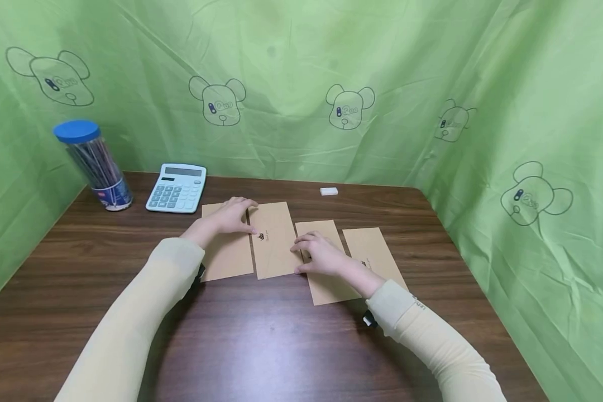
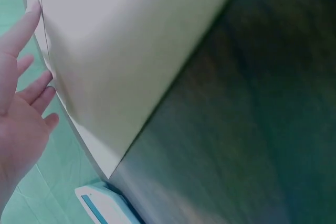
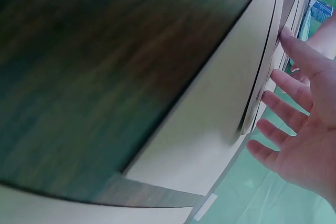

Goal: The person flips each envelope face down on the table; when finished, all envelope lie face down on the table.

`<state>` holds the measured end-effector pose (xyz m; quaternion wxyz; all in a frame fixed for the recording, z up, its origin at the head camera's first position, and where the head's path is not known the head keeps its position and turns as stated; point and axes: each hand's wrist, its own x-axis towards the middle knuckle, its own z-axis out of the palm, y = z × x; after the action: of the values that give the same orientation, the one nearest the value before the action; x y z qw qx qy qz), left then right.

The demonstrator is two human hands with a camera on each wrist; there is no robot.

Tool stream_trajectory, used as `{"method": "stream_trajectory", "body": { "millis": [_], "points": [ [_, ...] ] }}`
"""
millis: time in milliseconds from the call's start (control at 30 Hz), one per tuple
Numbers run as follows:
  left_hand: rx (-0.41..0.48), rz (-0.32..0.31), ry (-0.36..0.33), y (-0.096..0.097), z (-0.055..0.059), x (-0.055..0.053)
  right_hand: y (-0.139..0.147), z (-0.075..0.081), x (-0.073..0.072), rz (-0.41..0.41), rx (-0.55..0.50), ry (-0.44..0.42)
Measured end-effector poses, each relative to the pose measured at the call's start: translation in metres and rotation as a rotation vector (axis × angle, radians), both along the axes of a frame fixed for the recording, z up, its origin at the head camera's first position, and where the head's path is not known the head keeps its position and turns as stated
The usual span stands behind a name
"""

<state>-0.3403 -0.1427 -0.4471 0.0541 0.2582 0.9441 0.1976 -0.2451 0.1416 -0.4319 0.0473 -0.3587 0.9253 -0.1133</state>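
Envelopes [image 1: 277, 254], 4 in a row, lie toward the surface's [image 1: 261, 346] far edge, long axes near-to-far; the left hand [image 1: 229, 215] is nearest the left 2, the right hand [image 1: 322, 255] over the 3rd, both loosely spread, gripping nothing.

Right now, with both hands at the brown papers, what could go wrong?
1. The left hand spans the narrow gap between the leftmost paper and the second paper; sliding either could make their edges overlap.
2. The right hand, over the third paper, reaches the second's right edge, so it might nudge the wrong one.
3. The right sleeve crosses the rightmost paper's near corner and may drag it.
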Motion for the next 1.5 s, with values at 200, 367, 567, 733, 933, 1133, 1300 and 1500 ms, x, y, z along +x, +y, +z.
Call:
{"method": "stream_trajectory", "body": {
  "millis": [200,367,567,733,933,1133,1300,1500],
  "points": [
    [0.048,0.01,-0.051,-0.001,0.003,-0.004,-0.001,0.001,0.0,0.011,0.021,0.014],
    [0.127,-0.005,-0.023,-0.002,0.008,-0.01,0.0,-0.001,0.001,0.023,-0.006,0.009],
    [0.186,-0.087,0.083,-0.002,0.012,-0.016,0.004,-0.001,0.001,0.036,-0.042,-0.008],
    [0.201,-0.114,0.144,-0.002,0.011,-0.017,0.004,0.001,0.0,0.044,-0.053,-0.008],
    [0.214,-0.132,0.2,-0.001,0.013,-0.015,-0.002,0.006,0.0,0.041,-0.053,-0.043],
    [0.238,-0.144,0.236,0.001,0.021,-0.013,-0.016,0.017,0.0,0.013,-0.142,-0.126],
    [0.244,-0.138,0.252,0.001,0.028,-0.013,-0.029,0.028,-0.003,-0.016,-0.223,-0.211],
    [0.285,-0.142,0.276,-0.001,0.037,-0.013,-0.041,0.042,-0.002,-0.054,-0.291,-0.287]
  ]
}}
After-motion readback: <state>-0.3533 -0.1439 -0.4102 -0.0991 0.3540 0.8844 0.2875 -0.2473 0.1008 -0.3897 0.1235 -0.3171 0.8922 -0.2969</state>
